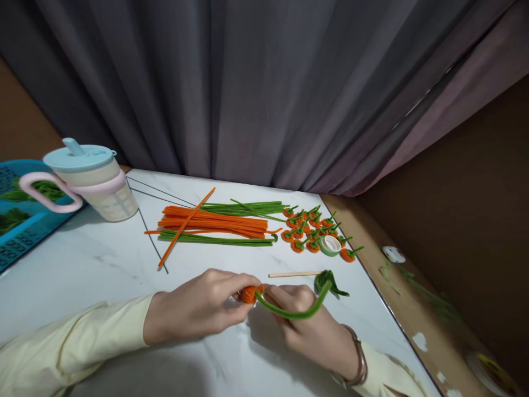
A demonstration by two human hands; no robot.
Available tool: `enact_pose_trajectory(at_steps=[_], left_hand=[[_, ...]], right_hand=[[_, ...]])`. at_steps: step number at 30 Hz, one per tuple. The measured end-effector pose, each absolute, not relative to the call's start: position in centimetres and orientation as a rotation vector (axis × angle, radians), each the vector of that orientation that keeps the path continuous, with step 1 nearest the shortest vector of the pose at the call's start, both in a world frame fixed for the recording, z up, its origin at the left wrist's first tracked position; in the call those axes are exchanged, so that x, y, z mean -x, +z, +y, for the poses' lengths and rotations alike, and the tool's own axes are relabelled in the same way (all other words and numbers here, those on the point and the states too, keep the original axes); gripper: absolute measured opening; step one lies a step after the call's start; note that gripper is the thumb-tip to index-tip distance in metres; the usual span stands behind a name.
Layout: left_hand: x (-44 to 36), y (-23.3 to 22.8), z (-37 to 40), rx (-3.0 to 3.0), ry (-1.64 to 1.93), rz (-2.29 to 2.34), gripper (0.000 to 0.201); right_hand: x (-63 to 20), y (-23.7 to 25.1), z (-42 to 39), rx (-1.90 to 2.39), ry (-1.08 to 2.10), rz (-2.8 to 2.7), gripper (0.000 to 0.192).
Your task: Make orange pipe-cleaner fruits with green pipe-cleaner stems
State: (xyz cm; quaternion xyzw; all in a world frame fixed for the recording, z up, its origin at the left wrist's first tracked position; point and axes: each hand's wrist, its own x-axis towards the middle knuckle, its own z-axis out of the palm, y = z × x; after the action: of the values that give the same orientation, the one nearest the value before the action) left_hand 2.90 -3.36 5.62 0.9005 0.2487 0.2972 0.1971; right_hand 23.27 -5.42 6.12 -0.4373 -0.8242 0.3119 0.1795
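Note:
My left hand (206, 303) pinches a small orange pumpkin (249, 294) made of pipe cleaner between thumb and fingers. From the pumpkin's right side a long green pipe cleaner (303, 315) curves out and up, passing in front of my right hand (301, 317). The right fingers are closed against the pumpkin's right side; their tips are partly hidden. Just beyond lie a thin wooden stick (294, 274) and a dark green leaf-shaped pipe cleaner piece (326, 282). Farther back are a bundle of orange pipe cleaners (215, 221) and green pipe cleaners (219, 239).
Several finished small pumpkins (298, 245) with green stems cluster at the back right, around a roll of tape (330, 245). A lidded cup (109, 193) with a pink handle stands at left beside a blue basket (41, 229). A white case (394, 255) lies past the right edge.

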Motion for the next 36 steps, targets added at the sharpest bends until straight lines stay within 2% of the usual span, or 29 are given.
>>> enact_pose_trajectory(at_steps=[2, 6, 12, 17, 20, 28, 30, 36], left_hand=[[-2.9, 5.6, -3.2, -2.482, 0.847, 0.690, 0.021], [-2.8, 5.7, -3.1, -2.638, 0.845, 0.638, 0.023], [-2.7, 5.9, -3.2, -2.751, 0.815, 0.606, 0.024], [-2.7, 5.8, -3.2, -2.738, 0.830, 0.595, 0.024], [-2.8, 5.9, -3.2, -2.644, 0.870, 0.589, 0.024], [-2.8, 5.6, -3.1, -2.689, 0.874, 0.582, 0.027], [-2.7, 5.6, -3.1, -2.769, 0.859, 0.551, 0.029], [-2.5, 5.9, -3.1, -2.998, 0.939, 0.379, 0.031]], right_hand=[[-23.3, 5.9, -5.5, 1.212, 0.856, -2.326, 0.021], [-23.5, 5.8, -4.9, 1.163, 1.321, -2.042, 0.023], [-23.8, 6.1, -4.8, 1.141, 1.496, -1.892, 0.026], [-23.9, 5.4, -4.6, 1.024, 1.988, -1.394, 0.022], [-23.9, 4.6, -4.5, 0.927, 2.168, -1.113, 0.017], [-23.4, 4.2, -4.4, 0.854, 2.381, -0.623, 0.018], [-23.4, 4.0, -4.3, 0.841, 2.417, -0.595, 0.024], [-24.1, 3.3, -4.2, 0.764, 2.437, -0.710, 0.015]])
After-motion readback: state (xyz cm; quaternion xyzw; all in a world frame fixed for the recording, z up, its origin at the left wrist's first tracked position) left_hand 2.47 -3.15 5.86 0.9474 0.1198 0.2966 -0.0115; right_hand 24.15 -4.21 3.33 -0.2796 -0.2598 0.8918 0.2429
